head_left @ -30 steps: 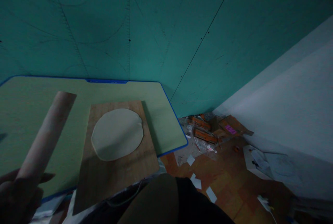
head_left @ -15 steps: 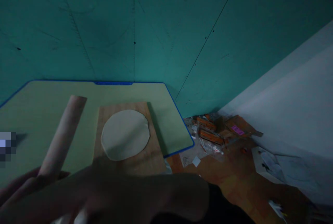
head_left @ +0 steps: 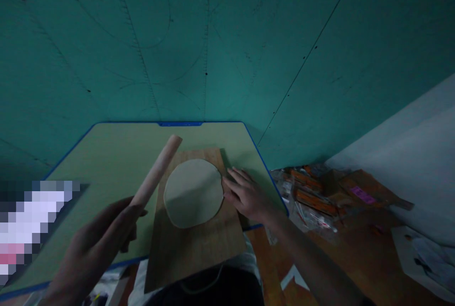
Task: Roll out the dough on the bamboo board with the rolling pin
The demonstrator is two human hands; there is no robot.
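Rolling pin (head_left: 155, 172) in curled left fingers (head_left: 121, 222)

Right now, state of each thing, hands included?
Left hand: closed around rolling pin
Rolling pin: tilted, held near one end
Right hand: open, at right edge of dough sheet
Dough sheet: flat, roughly round
Wooden board: flat, overhanging near edge of table
Cardboard box: looks open
Pixelated object, left: can't tell

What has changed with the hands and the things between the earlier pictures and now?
The right forearm, earlier stretched leftward, has swung right; the right hand is now at the right edge of the flat, round, pale dough sheet. The left hand has moved the pale, cylindrical wooden rolling pin rightward, nearer the rectangular brown wooden board. Unchanged: pin in left hand, dough on board.
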